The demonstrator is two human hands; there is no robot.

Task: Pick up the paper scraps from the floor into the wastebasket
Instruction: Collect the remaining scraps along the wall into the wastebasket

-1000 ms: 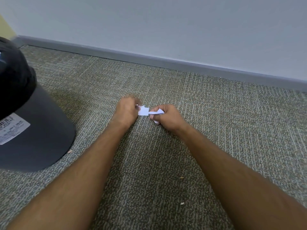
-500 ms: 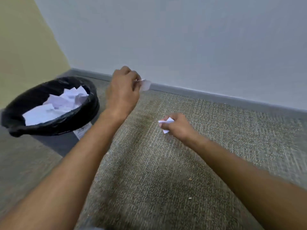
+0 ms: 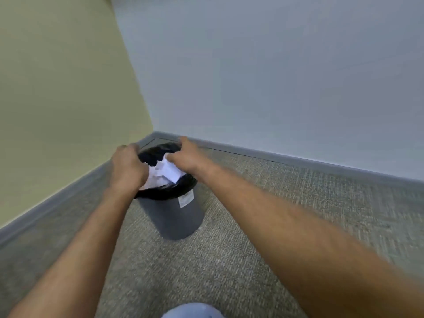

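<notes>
The grey wastebasket (image 3: 172, 217) with a black liner (image 3: 167, 192) stands in the corner of the carpeted floor. White paper scraps (image 3: 165, 172) fill it to the rim. Both hands hover over its opening. My left hand (image 3: 128, 167) is over the left rim, seen from the back, its fingers curled down out of sight. My right hand (image 3: 187, 157) is over the far right rim, thumb raised apart from the fingers, which point at the paper. No scrap shows in either hand. The picture is motion-blurred.
A yellow wall (image 3: 57, 88) on the left and a white wall (image 3: 275, 76) behind meet at the corner, with a grey baseboard (image 3: 298, 160) along both. Grey-green carpet (image 3: 206, 260) spreads to the right. A pale blue bit of my clothing (image 3: 192, 311) shows at the bottom edge.
Both hands rose from the carpet, each with a white scrap, and swung left to above the wastebasket. The view turned toward the corner. The scraps are no longer visible in the hands.
</notes>
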